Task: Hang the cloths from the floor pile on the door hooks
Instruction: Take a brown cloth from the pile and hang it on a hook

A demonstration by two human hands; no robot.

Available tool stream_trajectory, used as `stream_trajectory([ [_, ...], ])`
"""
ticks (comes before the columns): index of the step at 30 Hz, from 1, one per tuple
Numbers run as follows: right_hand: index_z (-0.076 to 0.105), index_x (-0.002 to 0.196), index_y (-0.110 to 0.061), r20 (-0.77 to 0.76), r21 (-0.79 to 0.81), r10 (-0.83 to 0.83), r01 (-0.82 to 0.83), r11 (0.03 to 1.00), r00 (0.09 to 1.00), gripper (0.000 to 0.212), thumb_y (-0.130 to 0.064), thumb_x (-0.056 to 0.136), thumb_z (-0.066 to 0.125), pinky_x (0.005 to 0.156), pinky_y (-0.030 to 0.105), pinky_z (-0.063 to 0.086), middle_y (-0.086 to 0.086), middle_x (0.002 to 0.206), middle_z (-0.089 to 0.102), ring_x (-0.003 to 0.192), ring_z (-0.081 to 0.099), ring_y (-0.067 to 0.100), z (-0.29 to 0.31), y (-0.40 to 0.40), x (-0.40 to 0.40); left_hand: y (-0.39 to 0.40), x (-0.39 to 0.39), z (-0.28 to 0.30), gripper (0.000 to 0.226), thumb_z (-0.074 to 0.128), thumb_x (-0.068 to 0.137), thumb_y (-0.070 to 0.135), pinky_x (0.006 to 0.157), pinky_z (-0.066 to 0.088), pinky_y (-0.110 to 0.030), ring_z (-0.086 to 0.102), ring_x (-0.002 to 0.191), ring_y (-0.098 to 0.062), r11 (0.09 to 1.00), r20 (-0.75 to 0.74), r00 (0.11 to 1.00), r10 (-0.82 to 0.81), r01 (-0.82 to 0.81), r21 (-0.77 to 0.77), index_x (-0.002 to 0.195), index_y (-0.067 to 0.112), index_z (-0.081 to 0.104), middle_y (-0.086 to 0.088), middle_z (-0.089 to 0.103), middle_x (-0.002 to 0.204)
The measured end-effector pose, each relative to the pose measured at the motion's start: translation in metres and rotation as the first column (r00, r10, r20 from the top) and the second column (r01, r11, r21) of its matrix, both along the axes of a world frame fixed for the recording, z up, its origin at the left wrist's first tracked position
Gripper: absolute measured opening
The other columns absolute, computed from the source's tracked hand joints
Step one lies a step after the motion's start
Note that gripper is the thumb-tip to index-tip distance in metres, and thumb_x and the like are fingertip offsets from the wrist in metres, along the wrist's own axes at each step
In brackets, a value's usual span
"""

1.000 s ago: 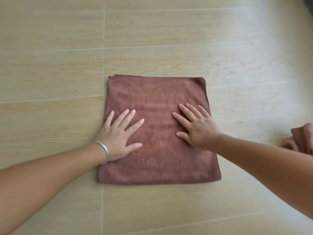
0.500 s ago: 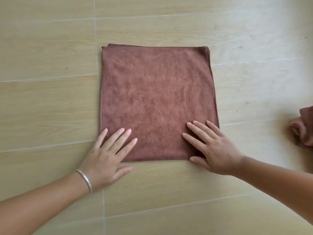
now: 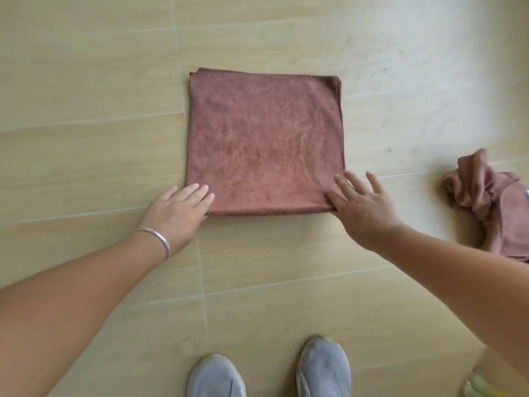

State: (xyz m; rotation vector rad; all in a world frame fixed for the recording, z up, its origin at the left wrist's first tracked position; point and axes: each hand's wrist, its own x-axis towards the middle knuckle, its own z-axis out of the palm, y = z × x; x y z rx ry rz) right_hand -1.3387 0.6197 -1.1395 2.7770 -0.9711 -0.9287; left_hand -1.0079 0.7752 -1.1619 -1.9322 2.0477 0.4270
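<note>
Brown and folded square, the cloth [image 3: 264,141] lay flat on the tiled floor [image 3: 86,81]. Left hand [image 3: 177,213] and right hand [image 3: 363,207] rested with straight fingers at its near corners, gripping nothing. Pinching both corners together would have lifted it without unfolding.

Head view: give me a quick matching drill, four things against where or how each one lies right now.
Things:
1. folded brown cloth
2. crumpled cloth
3. left hand
4. right hand

States:
A. bunched up at the right edge of the view
B. flat on the floor tiles
C. fingers on the cloth's near right corner
D. fingers on the cloth's near left corner

Pairs: 1-B, 2-A, 3-D, 4-C
</note>
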Motion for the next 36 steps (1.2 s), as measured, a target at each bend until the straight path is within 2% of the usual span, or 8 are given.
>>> stream_trajectory([
  [1,0.025,0.148,-0.024,0.002,-0.006,-0.023,0.023,1.0,1.0,0.049,-0.04,0.103,0.019,0.117,0.052,0.003,0.008,0.161,0.015,0.149,0.004,0.026,0.019,-0.002,0.003,-0.002,0.004,0.018,0.048,0.036,0.101,0.033,0.113,0.021,-0.038,0.025,0.143,-0.015,0.999,0.044,0.999,0.031,-0.033,0.029,0.147,0.022,0.033,0.003,0.029,0.155],
  [3,0.025,0.148,-0.025,0.015,-0.016,-0.041,0.041,0.999,0.999,0.049,-0.041,0.102,0.018,0.116,0.052,0.002,0.008,0.161,0.014,0.149,0.003,0.026,0.053,-0.005,0.01,-0.007,0.009,0.051,0.049,0.028,0.102,0.036,0.114,0.016,-0.036,0.017,0.145,-0.012,0.997,0.086,0.994,0.065,-0.069,0.046,0.149,0.026,0.026,0.007,0.022,0.158],
  [10,0.018,0.15,-0.026,0.028,-0.071,-0.136,0.138,0.988,0.99,0.051,-0.038,0.1,0.016,0.117,0.052,0.002,0.006,0.161,0.013,0.149,-0.001,0.025,0.199,-0.033,0.028,-0.043,0.024,0.205,0.048,0.021,0.103,0.035,0.116,0.015,-0.035,0.014,0.145,-0.01,0.99,0.125,0.983,0.137,-0.139,0.003,0.15,0.028,0.021,0.01,0.019,0.158],
  [13,0.021,0.148,-0.029,0.047,-0.097,-0.163,0.167,0.981,0.986,0.052,-0.041,0.098,0.015,0.117,0.051,0.002,0.003,0.161,0.012,0.149,-0.001,0.024,0.268,-0.047,0.039,-0.052,0.037,0.28,0.047,0.021,0.103,0.032,0.116,0.014,-0.034,0.011,0.146,-0.01,0.989,0.144,0.978,0.149,-0.148,-0.013,0.15,0.029,0.021,0.011,0.017,0.158],
  [18,0.026,0.147,-0.033,0.139,-0.081,-0.171,0.184,0.98,0.975,0.051,-0.045,0.1,0.011,0.117,0.05,0.001,0.0,0.161,0.012,0.149,-0.001,0.021,0.401,-0.067,0.062,-0.052,0.068,0.416,0.046,0.021,0.103,0.032,0.116,0.015,-0.033,0.01,0.146,-0.009,0.985,0.155,0.973,0.169,-0.16,-0.069,0.148,0.031,0.024,0.012,0.018,0.158],
  [24,0.025,0.148,-0.033,0.26,-0.054,-0.192,0.212,0.976,0.946,0.049,-0.044,0.101,0.014,0.118,0.049,0.001,-0.002,0.161,0.013,0.149,-0.002,0.02,0.582,-0.062,0.082,-0.04,0.086,0.608,0.045,0.024,0.103,0.033,0.115,0.015,-0.028,0.012,0.145,-0.005,0.964,0.137,0.964,0.228,-0.203,-0.174,0.147,0.032,0.028,0.016,0.021,0.156],
  [29,0.027,0.147,-0.032,0.375,-0.086,-0.145,0.19,0.978,0.916,0.047,-0.043,0.103,0.018,0.119,0.049,0.003,-0.001,0.161,0.015,0.149,-0.001,0.02,0.717,-0.062,0.093,-0.033,0.097,0.745,0.045,0.026,0.102,0.035,0.115,0.015,-0.026,0.013,0.144,-0.002,0.93,0.131,0.954,0.271,-0.225,-0.289,0.147,0.035,0.03,0.019,0.024,0.154],
  [36,0.032,0.145,-0.035,0.446,-0.238,-0.022,0.143,0.961,0.895,0.047,-0.046,0.102,0.017,0.119,0.048,0.006,-0.004,0.158,0.021,0.149,0.005,0.019,0.875,-0.068,0.107,-0.027,0.098,0.895,0.044,0.028,0.102,0.034,0.115,0.017,-0.027,0.018,0.143,-0.003,0.867,0.148,0.93,0.335,-0.243,-0.436,0.146,0.032,0.034,0.017,0.028,0.153],
])
